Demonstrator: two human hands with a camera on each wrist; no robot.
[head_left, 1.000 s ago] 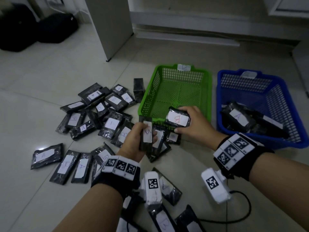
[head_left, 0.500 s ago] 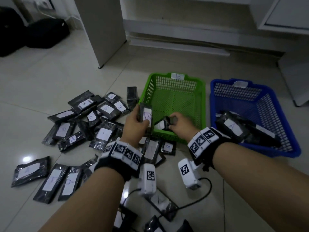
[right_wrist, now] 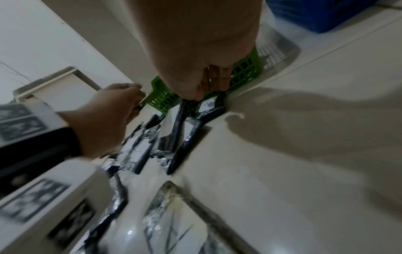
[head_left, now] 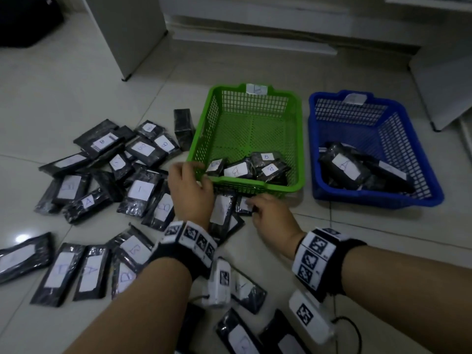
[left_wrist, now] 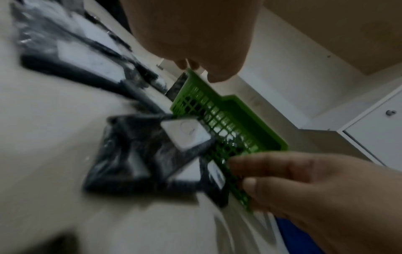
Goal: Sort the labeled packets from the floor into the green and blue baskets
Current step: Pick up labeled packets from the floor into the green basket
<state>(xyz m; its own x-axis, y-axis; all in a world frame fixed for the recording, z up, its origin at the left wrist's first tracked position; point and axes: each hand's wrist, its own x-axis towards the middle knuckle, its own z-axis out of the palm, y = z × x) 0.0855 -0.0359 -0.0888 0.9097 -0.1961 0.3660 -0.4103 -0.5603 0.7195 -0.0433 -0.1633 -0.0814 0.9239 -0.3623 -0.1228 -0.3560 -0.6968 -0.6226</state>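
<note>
The green basket [head_left: 204, 139] holds several black packets labeled B [head_left: 238, 171]. Right of it, the blue basket [head_left: 373, 200] holds packets labeled A [head_left: 343, 166]. Many labeled packets [head_left: 139, 190] lie spread on the floor to the left. My left hand [head_left: 196, 171] hovers at the green basket's front-left corner with loosely curled fingers and holds nothing. My right hand [head_left: 251, 205] is down on the floor before the green basket [left_wrist: 228, 123]. Its fingertips pinch a small packet [head_left: 241, 203] [left_wrist: 214, 173] [right_wrist: 210, 106] that lies against the basket's front wall.
A white cabinet panel [head_left: 127, 34] stands at the back left, with a black bag [head_left: 25, 21] beyond it. White furniture [head_left: 439, 85] stands right of the blue basket. More packets [head_left: 245, 290] and a black cable [head_left: 352, 328] lie under my forearms.
Both hands let their B packets go into the green basket and drew back. The right hand dropped to the floor and took hold of a small packet.
</note>
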